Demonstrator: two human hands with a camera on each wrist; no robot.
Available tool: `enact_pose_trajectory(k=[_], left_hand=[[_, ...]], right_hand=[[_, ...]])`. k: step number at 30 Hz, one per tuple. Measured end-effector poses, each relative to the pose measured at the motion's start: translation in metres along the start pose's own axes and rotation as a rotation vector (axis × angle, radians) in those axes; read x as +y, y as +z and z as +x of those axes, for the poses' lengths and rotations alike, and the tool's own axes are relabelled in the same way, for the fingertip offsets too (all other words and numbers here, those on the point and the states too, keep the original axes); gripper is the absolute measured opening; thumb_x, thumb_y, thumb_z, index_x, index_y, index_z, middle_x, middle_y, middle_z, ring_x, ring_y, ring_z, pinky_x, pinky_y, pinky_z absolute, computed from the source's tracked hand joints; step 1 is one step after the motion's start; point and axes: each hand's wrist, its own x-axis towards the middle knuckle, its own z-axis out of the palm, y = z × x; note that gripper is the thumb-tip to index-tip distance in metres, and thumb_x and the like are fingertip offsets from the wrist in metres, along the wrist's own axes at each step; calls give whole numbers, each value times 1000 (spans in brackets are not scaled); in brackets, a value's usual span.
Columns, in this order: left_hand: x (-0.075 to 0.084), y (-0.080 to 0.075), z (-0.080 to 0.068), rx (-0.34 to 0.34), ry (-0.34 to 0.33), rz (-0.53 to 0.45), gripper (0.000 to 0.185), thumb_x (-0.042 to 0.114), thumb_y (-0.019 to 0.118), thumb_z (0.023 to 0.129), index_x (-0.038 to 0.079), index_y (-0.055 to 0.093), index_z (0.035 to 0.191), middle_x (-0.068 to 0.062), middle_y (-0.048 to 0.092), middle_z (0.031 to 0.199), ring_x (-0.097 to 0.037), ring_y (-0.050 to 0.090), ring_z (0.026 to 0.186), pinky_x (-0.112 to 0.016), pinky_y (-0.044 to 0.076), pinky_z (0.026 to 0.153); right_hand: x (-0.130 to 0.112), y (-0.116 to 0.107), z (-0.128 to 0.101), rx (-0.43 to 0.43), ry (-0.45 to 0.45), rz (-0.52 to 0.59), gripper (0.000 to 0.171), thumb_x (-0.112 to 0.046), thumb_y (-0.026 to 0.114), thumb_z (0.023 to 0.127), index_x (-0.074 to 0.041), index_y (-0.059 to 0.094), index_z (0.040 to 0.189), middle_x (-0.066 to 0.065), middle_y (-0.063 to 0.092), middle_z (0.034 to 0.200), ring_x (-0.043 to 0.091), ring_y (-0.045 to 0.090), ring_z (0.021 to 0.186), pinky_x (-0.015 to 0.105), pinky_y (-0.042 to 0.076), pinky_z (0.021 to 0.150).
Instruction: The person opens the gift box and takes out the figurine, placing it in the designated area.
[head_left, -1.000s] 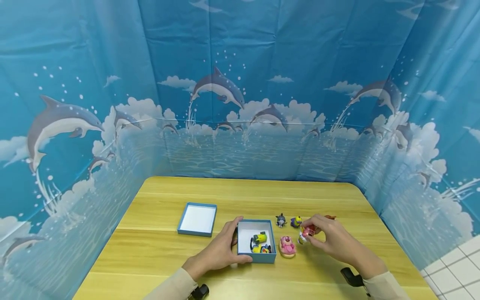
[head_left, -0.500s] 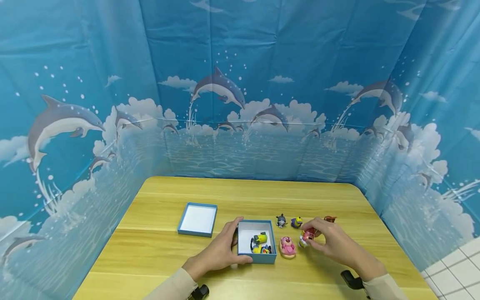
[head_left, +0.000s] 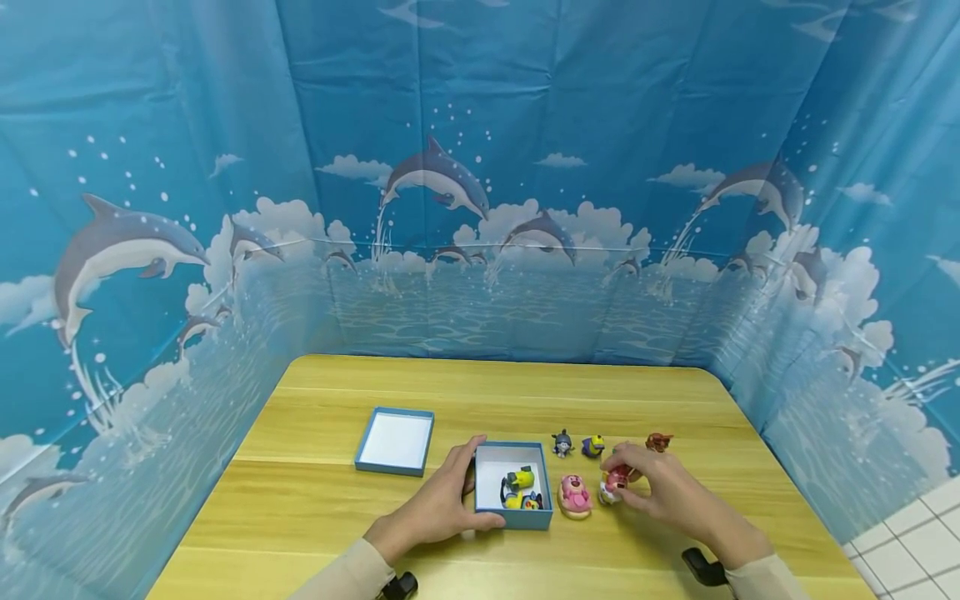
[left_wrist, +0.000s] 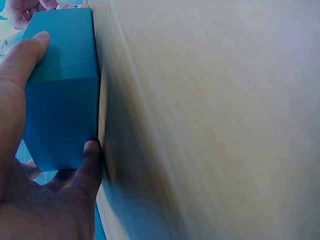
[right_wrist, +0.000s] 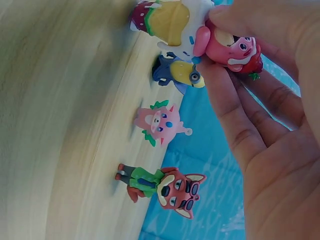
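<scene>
My left hand (head_left: 476, 485) grips the open blue box (head_left: 514, 518) by its left side, thumb on the far wall; the left wrist view shows the left hand (left_wrist: 64, 95) wrapped round the blue box (left_wrist: 62, 85). Yellow toy figures (head_left: 519, 486) lie inside. My right hand (head_left: 624, 485) pinches a small pink figurine (head_left: 612, 483) just right of a pink bear figure (head_left: 575, 493). In the right wrist view the pink figurine (right_wrist: 227, 47) sits between thumb and fingers of the right hand (right_wrist: 220, 35).
The box lid (head_left: 395, 440) lies upside down to the left. Behind my right hand stand a grey figure (head_left: 561, 442), a purple-yellow figure (head_left: 592, 446) and a red fox figure (head_left: 658, 442). A small pink figure with green leaves (right_wrist: 160, 122) stands near the fox (right_wrist: 167, 190). Blue dolphin curtains enclose the wooden table (head_left: 495, 392).
My right hand has drawn the pink figurine slightly lower and nearer to me, uncovering the red fox figure behind it. The left hand has kept its hold on the box.
</scene>
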Motion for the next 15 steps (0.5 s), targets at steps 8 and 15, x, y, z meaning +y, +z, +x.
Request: enact_pose_trajectory(k=[8,15], left_hand=[[-2,0,0,-2,14,-17,128,64,95,94,23,17,189,-14,43,178,-22,65,147,-44,56,124],[-4,2,1,-1,16,-27,128,63,95,95,24,17,189,-14,44,178,-21,66,147,-41,57,124]], right_hand=[[-1,3,-2,-2,39,-58,49,7,100,82,-12,80,122,-2,86,117,41,83,114,38,72,89],[1,7,-2,30,-1,-56,51,7,102,80,-12,81,123,-1,87,116,38,84,113,33,71,84]])
